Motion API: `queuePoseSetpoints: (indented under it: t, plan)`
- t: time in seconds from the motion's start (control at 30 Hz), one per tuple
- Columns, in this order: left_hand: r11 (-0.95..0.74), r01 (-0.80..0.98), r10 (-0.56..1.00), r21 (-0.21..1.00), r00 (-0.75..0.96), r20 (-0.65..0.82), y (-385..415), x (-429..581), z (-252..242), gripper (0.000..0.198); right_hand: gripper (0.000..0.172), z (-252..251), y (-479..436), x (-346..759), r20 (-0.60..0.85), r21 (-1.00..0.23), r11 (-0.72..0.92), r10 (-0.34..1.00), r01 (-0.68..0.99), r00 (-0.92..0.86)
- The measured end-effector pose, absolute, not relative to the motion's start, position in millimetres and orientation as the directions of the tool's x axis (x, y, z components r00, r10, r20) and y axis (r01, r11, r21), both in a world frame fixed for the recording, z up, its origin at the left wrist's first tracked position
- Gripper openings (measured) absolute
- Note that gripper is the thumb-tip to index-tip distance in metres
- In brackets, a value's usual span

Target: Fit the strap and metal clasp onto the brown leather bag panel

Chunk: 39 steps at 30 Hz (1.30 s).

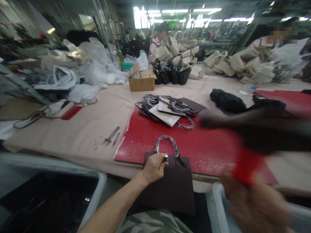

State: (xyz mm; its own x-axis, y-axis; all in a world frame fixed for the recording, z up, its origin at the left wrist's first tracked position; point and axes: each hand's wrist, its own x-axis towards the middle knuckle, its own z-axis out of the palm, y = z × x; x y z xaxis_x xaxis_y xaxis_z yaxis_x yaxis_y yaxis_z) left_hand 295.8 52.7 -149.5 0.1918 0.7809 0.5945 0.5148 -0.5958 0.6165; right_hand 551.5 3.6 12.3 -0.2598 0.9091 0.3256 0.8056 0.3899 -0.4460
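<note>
My left hand (153, 169) is closed in a pinch around a short metal punch (166, 156), whose shiny round top shows above the fingers. It rests on a dark brown bag panel (173, 191) that hangs over the table's front edge. The panel's curved handle (168, 139), wrapped in clear plastic, lies on a red board (209, 149). Raised at the right, my right hand (255, 202) grips a hammer (262, 132) by its red handle. Motion blurs both hand and hammer. The punch's lower end is hidden.
More brown bag panels with wrapped handles (170, 110) are piled on the board. Left of it lie a caliper (111, 135) and a thin tool (116, 140). A cardboard box (141, 84) and black bags (172, 73) stand behind. White bins (100, 181) flank me; people sit beyond.
</note>
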Motion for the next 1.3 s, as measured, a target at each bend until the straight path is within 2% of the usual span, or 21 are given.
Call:
queuePoseSetpoints:
  t: [0.13, 0.3, 0.37, 0.47, 0.53, 0.67, 0.77, 0.93, 1.07, 1.3]
  plan:
    - [-0.616, 0.514, 0.763, 0.597, 0.198, 0.616, 53, 295, -149, 0.011, 0.031, -11, 6, 545, 0.151, -0.413, 0.417, 0.908, 0.809, -0.391]
    - [-0.61, 0.503, 0.771, 0.612, 0.199, 0.605, 52, 295, -148, 0.011, 0.04, -32, 35, 559, -0.084, -0.523, 0.195, 0.957, 0.829, -0.278]
    - [-0.614, 0.493, 0.771, 0.616, 0.208, 0.602, 52, 294, -149, 0.011, 0.041, -51, 49, 567, -0.117, -0.491, 0.137, 0.968, 0.86, -0.221]
    - [-0.608, 0.481, 0.779, 0.632, 0.205, 0.593, 52, 292, -150, 0.013, 0.032, -77, 64, 571, -0.087, -0.374, 0.07, 0.99, 0.925, -0.11]
    - [-0.598, 0.476, 0.788, 0.645, 0.199, 0.583, 51, 291, -150, 0.013, 0.026, -86, 68, 564, 0.01, -0.341, 0.097, 0.995, 0.935, -0.1]
    - [-0.583, 0.489, 0.801, 0.649, 0.209, 0.562, 50, 289, -148, 0.014, 0.041, -90, 66, 533, 0.265, -0.326, 0.399, 0.909, 0.857, -0.323]
    - [-0.581, 0.494, 0.802, 0.646, 0.218, 0.556, 49, 286, -149, 0.016, 0.053, -100, 63, 508, 0.223, -0.35, 0.483, 0.875, 0.802, -0.43]
    - [-0.621, 0.523, 0.751, 0.584, 0.183, 0.634, 45, 284, -154, 0.018, 0.07, -121, 58, 492, 0.175, -0.383, 0.405, 0.915, 0.83, -0.365]
    - [-0.636, 0.531, 0.728, 0.56, 0.172, 0.664, 43, 285, -151, 0.018, 0.071, -125, 58, 494, 0.178, -0.376, 0.425, 0.905, 0.824, -0.386]
    - [-0.616, 0.474, 0.762, 0.629, 0.155, 0.629, 43, 285, -147, 0.018, 0.068, -127, 60, 490, 0.22, -0.38, 0.432, 0.901, 0.818, -0.374]
